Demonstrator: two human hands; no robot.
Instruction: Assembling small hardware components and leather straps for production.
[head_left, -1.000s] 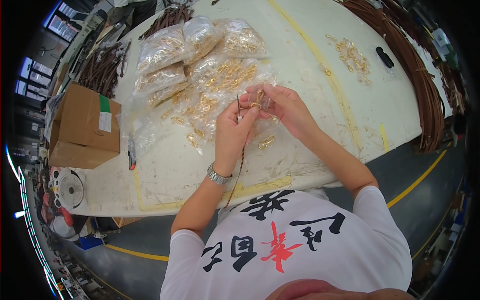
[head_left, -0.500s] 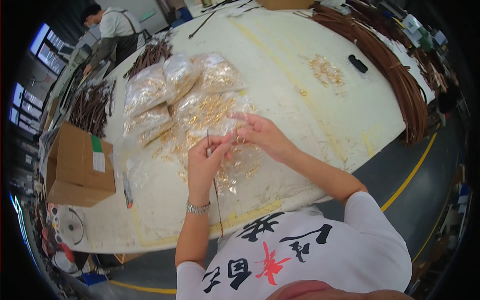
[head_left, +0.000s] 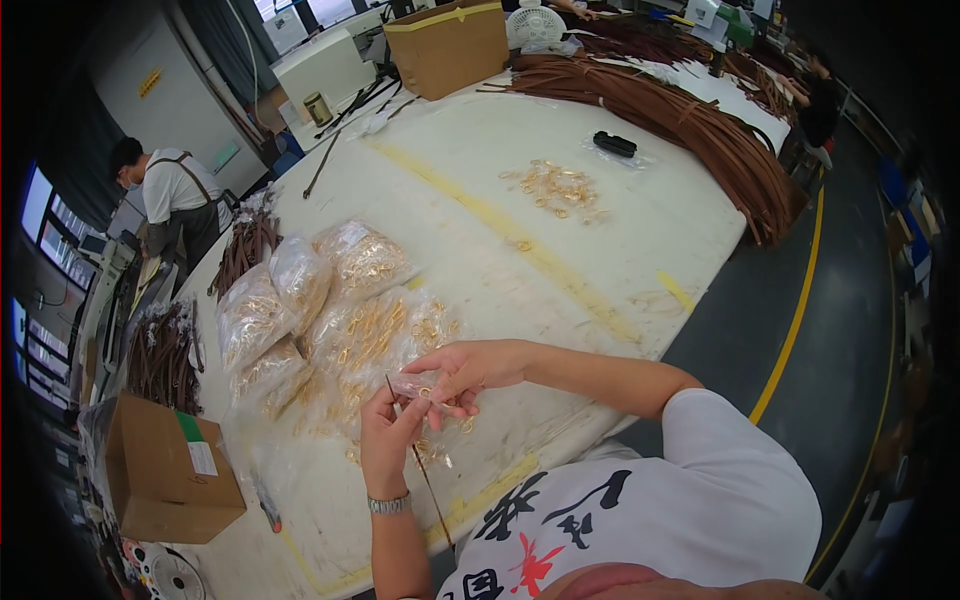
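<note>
My left hand is closed on a thin dark brown strap, which passes between the fingers and hangs down toward the table's near edge. Close against it, my right hand pinches a gold-coloured metal clasp in a scrap of clear plastic. The fingertips of both hands meet around this piece, so part of it is hidden. Just beyond the hands lies an opened clear bag of gold-coloured clasps, with loose ones spilled around it.
Filled plastic bags are heaped at the left, near an open cardboard box and a utility knife. Farther off lie a pile of gold clasps, a black object and a long bundle of brown straps. A co-worker bends at the far left.
The view has shifted, so more of the table's far side shows and the hands appear lower. Both hands still hold the strap and clasp, with the clear plastic now stretched between the fingers.
</note>
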